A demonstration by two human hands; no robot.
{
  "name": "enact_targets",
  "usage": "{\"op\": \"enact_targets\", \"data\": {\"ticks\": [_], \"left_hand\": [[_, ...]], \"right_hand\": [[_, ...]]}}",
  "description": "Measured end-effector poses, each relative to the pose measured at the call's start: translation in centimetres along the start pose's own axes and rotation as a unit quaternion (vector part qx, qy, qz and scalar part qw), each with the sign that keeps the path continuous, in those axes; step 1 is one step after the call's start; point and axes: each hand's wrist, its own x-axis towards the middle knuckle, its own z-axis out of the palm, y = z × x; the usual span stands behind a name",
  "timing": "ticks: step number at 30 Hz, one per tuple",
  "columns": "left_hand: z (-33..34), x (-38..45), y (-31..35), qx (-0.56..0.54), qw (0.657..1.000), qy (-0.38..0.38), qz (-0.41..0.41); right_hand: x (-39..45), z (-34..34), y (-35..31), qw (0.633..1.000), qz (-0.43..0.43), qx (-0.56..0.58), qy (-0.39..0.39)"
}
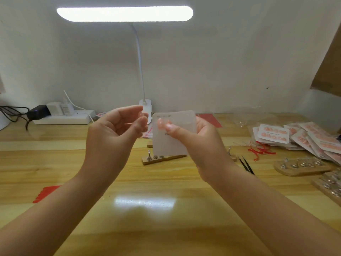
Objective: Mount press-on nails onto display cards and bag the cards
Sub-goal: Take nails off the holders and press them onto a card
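A glossy, varnished wooden table [166, 209] holds raw wooden nail stands [302, 168] with shiny metal studs, clear plastic bagged cards [275, 133], and a frosted, matt translucent display card [177, 137].

A lit lamp [124, 13] spans the top of the frame, its neck dropping to a white base at the centre back of the wooden desk [166, 228]. At mid left a power strip [63, 118] holds chargers against the wall. Black tweezers [246, 165] lie right of centre, and brown cardboard [330, 58] leans in at the upper right.
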Motion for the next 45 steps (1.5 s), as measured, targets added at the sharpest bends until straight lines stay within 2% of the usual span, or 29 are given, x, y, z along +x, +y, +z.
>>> {"op": "enact_targets", "data": {"ticks": [3, 8, 11, 15, 24, 33, 41, 43, 45], "left_hand": [[0.2, 0.2, 0.6, 0.078, 0.996, -0.008, 0.032], [1.1, 0.6, 1.3, 0.179, 0.978, -0.043, 0.102], [1.9, 1.2, 1.6, 0.201, 0.969, -0.053, 0.134], [3.1, 2.2, 1.4, 0.227, 0.958, -0.041, 0.172], [3.4, 1.6, -0.2, 0.249, 0.952, -0.045, 0.173], [3.4, 1.1, -0.3, 0.246, 0.952, -0.052, 0.177], [3.0, 0.6, -0.5, 0.358, 0.908, -0.038, 0.215], [3.0, 0.5, -0.6, 0.356, 0.91, -0.048, 0.208], [3.1, 0.3, -0.7, 0.321, 0.926, -0.068, 0.188]], "right_hand": [[0.4, -0.7, -0.5, 0.999, -0.011, 0.013, 0.033], [0.8, -0.9, -0.5, 1.0, 0.002, 0.009, 0.02], [0.9, -0.7, -0.7, 0.999, 0.028, 0.032, -0.003], [1.0, -0.7, -1.2, 0.993, 0.056, 0.101, 0.009], [1.0, -0.4, -0.9, 0.995, 0.056, 0.075, 0.04], [0.9, -0.5, -0.7, 0.998, 0.035, 0.056, 0.024], [0.6, -0.5, -0.7, 0.998, 0.051, 0.035, -0.003], [0.5, -0.4, -0.8, 0.998, 0.052, 0.028, 0.005], [0.5, -0.5, -0.8, 0.998, 0.041, 0.043, 0.012]]}}
